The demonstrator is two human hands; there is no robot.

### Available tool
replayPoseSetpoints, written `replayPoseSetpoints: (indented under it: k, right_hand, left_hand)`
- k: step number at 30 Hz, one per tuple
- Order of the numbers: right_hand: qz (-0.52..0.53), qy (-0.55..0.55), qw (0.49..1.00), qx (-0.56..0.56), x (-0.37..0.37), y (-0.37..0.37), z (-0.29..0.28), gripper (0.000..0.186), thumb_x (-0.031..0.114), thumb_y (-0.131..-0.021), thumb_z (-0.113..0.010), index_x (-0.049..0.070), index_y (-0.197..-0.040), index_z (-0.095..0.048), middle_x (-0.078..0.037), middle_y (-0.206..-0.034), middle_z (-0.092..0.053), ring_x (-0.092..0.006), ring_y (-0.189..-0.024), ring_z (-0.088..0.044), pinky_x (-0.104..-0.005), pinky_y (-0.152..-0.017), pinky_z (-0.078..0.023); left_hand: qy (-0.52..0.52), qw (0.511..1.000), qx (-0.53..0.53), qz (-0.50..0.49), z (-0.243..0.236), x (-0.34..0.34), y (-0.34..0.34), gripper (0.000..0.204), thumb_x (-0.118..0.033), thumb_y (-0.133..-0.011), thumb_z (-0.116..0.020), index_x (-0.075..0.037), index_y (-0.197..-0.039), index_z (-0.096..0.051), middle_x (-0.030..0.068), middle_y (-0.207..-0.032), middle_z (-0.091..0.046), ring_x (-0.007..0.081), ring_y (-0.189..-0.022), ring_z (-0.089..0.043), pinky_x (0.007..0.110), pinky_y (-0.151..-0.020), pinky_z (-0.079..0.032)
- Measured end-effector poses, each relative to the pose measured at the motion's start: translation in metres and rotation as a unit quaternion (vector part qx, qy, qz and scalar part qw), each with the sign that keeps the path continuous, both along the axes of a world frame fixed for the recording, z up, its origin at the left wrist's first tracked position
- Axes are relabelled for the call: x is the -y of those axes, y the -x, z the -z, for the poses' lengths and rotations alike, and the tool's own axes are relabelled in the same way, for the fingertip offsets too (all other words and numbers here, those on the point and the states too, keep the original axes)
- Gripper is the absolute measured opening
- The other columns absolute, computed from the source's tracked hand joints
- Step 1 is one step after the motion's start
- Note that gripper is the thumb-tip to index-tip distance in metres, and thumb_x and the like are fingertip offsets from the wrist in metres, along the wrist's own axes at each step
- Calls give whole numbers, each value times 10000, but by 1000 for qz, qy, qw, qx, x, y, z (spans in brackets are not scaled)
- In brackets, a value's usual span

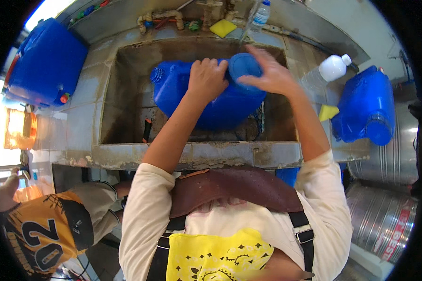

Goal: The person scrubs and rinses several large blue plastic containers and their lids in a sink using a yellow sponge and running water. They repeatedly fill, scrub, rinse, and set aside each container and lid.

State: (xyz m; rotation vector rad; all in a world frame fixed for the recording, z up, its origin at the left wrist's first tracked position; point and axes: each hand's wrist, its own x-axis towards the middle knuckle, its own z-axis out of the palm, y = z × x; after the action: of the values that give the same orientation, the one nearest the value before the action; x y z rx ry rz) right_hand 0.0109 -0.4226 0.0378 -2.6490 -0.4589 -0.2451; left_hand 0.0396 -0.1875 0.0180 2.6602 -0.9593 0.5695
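Observation:
A blue plastic jerrycan [229,105] sits in the worn tiled sink [122,93]. My left hand [208,78] is closed over the top of the jerrycan, at what appears to be its handle. Around the wide round blue cap [244,65] curves my right hand [274,72], thumb on the near side and fingers on the far side, slightly smeared by motion. A smaller ribbed blue cap [157,75] closes a spout at the jerrycan's left end. Water [248,28] streams down just behind the wide cap.
Blue jerrycans stand on the counter at left [47,65] and right [365,107]. A clear bottle [261,16], a white-topped bottle [330,70] and yellow sponges [222,28] lie around the sink. An orange-and-black-handled tool [147,130] rests inside. Another person [47,229] is at lower left.

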Motion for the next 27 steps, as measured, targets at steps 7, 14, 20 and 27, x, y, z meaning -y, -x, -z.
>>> replayPoseSetpoints:
  k: [7,14,20,27]
  right_hand:
    - [-240,213,944,-74,-43,-13,-51,918,393,-511,-821,215,-1327,-441,-151,-1278,-460,-368,-1152,-431,-478,-1001,-359]
    - [-232,151,961,18,-33,30,-31,651,130,-659,-765,183,-1264,-531,-88,-1357,-461,-321,-1261,-409,-442,-1051,-335]
    - [158,52,982,90,80,99,50,572,245,-736,-746,177,-1268,-547,-143,-1352,-476,-345,-1252,-427,-446,-1035,-352]
    - [519,185,829,94,191,120,119,539,337,-738,-735,114,-1200,-569,-208,-1315,-479,-407,-1244,-411,-454,-1042,-348]
  left_hand:
    - [54,998,17,23,14,-6,-7,203,-240,-675,-673,-93,-810,-634,58,-801,-611,237,-837,-585,389,-756,-422]
    - [70,997,16,21,15,4,-16,180,-221,-691,-651,-98,-822,-645,55,-811,-616,235,-852,-582,384,-802,-411]
    - [143,990,-1,18,4,5,-11,243,-217,-742,-620,-121,-959,-672,89,-927,-642,272,-947,-585,403,-882,-410]
    - [245,949,-113,166,-18,119,-20,321,-284,-816,-652,-93,-1072,-631,145,-1064,-616,343,-1020,-566,418,-877,-453]
